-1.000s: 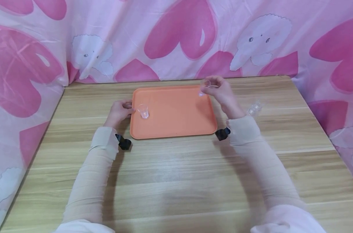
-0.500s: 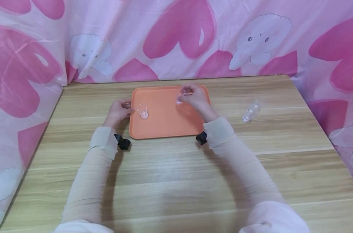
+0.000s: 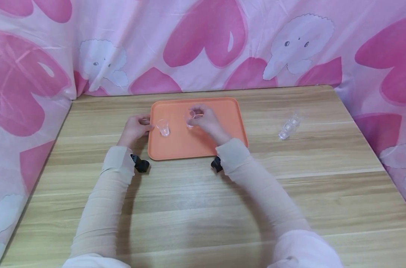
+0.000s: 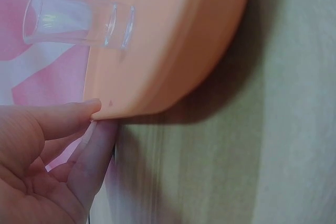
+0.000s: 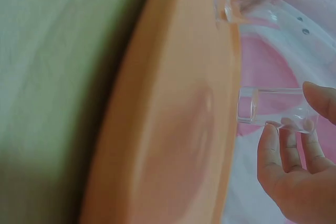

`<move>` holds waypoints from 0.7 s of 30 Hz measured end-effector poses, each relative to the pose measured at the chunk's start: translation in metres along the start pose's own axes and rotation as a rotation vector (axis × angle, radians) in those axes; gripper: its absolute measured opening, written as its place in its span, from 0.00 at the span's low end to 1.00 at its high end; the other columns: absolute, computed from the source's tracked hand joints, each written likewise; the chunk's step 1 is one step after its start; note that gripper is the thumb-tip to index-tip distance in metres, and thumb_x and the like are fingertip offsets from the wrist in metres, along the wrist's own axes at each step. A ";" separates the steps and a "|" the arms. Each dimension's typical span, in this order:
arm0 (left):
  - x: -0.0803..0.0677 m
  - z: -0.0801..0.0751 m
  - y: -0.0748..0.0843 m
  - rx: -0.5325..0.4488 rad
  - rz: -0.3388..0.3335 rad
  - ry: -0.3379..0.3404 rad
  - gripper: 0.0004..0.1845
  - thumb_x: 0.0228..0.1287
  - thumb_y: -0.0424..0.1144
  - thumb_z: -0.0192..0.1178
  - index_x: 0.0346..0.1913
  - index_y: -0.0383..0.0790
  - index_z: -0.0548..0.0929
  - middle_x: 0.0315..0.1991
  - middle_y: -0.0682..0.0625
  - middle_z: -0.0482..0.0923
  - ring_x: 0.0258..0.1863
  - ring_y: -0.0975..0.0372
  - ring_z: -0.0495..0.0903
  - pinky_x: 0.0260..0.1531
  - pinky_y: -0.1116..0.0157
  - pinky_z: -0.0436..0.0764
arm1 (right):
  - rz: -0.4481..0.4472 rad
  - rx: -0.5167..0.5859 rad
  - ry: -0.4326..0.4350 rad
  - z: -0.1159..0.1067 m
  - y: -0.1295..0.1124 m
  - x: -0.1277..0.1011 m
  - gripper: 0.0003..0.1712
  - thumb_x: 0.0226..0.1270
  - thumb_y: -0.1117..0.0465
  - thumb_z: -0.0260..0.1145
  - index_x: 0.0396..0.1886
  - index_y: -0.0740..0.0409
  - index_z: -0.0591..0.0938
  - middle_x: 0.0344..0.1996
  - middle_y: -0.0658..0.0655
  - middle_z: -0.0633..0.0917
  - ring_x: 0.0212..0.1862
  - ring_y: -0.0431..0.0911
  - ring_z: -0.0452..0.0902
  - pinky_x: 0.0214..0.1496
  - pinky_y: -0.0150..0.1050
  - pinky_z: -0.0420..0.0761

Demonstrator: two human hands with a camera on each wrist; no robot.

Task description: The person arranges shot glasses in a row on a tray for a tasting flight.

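Right hand (image 3: 206, 123) pinches an upright clear cup (image 3: 190, 120) by its rim, base at the orange tray (image 3: 230, 111), right of the standing cup (image 3: 164, 127); left hand (image 3: 136, 127) fingers touch the tray's edge.

Both arms wear long, close-fitting beige sleeves (image 3: 102, 208), faintly ribbed and reaching the wrists. A small black camera unit sits on the underside of each wrist (image 3: 140, 164). At the frame's lower edge, pale pink clothing (image 3: 307, 251) covers the upper arms.
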State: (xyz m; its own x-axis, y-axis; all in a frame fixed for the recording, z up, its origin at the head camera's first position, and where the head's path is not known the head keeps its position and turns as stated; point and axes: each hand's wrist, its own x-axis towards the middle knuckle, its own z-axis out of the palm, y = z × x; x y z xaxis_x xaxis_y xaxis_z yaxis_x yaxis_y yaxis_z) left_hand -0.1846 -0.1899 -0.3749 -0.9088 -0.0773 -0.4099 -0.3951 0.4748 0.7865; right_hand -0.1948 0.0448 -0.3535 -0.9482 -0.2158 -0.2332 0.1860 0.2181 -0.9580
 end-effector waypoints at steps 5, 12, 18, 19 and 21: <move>0.000 0.000 -0.001 -0.003 -0.002 -0.002 0.27 0.69 0.30 0.52 0.70 0.35 0.64 0.62 0.34 0.71 0.57 0.50 0.76 0.59 0.58 0.78 | 0.011 -0.017 -0.031 0.013 0.004 0.002 0.28 0.55 0.76 0.66 0.58 0.66 0.74 0.54 0.66 0.78 0.56 0.54 0.75 0.56 0.39 0.82; 0.000 0.000 0.000 -0.008 -0.007 -0.006 0.27 0.69 0.30 0.52 0.70 0.35 0.63 0.62 0.34 0.70 0.58 0.50 0.75 0.60 0.57 0.78 | -0.001 -0.051 -0.042 0.026 0.008 0.003 0.26 0.55 0.76 0.66 0.56 0.67 0.76 0.53 0.65 0.79 0.54 0.52 0.75 0.53 0.36 0.82; 0.000 -0.001 0.001 -0.022 -0.016 -0.013 0.27 0.69 0.30 0.52 0.70 0.36 0.63 0.64 0.35 0.70 0.59 0.49 0.75 0.61 0.57 0.78 | -0.005 -0.056 -0.054 0.033 0.008 0.003 0.27 0.54 0.76 0.66 0.57 0.67 0.76 0.54 0.65 0.79 0.56 0.53 0.75 0.53 0.37 0.82; 0.000 -0.001 0.001 -0.021 -0.016 -0.013 0.27 0.69 0.30 0.52 0.70 0.36 0.63 0.64 0.35 0.70 0.59 0.49 0.75 0.60 0.57 0.78 | -0.005 -0.060 -0.055 0.034 0.008 0.003 0.27 0.54 0.76 0.66 0.57 0.66 0.76 0.54 0.65 0.79 0.56 0.53 0.75 0.54 0.37 0.82; 0.000 0.000 0.001 -0.016 -0.013 -0.010 0.27 0.69 0.30 0.52 0.70 0.36 0.63 0.63 0.35 0.70 0.59 0.49 0.75 0.60 0.57 0.78 | -0.002 -0.067 -0.055 0.036 0.008 0.004 0.27 0.55 0.76 0.66 0.56 0.65 0.76 0.54 0.64 0.79 0.56 0.53 0.75 0.54 0.36 0.82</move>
State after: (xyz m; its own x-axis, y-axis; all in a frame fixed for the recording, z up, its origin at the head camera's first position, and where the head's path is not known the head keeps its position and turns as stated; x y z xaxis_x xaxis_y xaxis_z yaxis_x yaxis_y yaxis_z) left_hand -0.1852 -0.1896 -0.3735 -0.9024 -0.0739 -0.4245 -0.4086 0.4596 0.7885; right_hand -0.1879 0.0118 -0.3676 -0.9325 -0.2681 -0.2421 0.1647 0.2809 -0.9455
